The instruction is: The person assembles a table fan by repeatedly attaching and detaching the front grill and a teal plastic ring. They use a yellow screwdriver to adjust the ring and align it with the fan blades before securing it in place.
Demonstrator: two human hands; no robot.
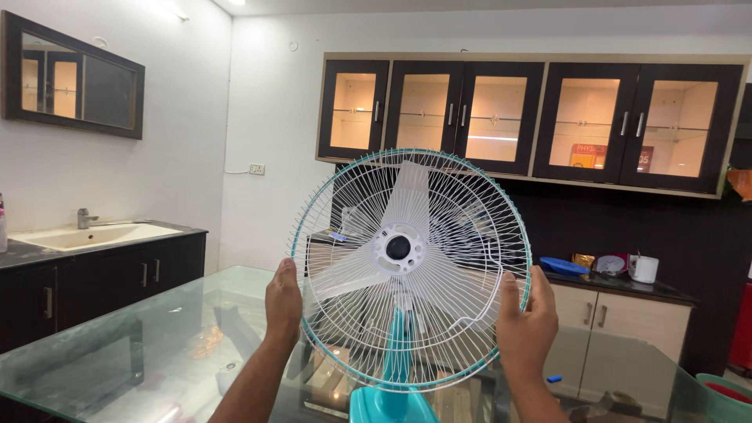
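Observation:
A round white wire fan guard with a teal rim is held upright in front of me, above a glass table. My left hand grips its left edge and my right hand grips its right edge. Through the wires I see a white three-blade fan and its round hub. A teal fan stand rises from the table below the guard.
The glass table spreads across the foreground. A dark counter with a white sink runs along the left wall. Glass-door wall cabinets hang behind, over a counter with a blue plate and white container. A teal basin sits lower right.

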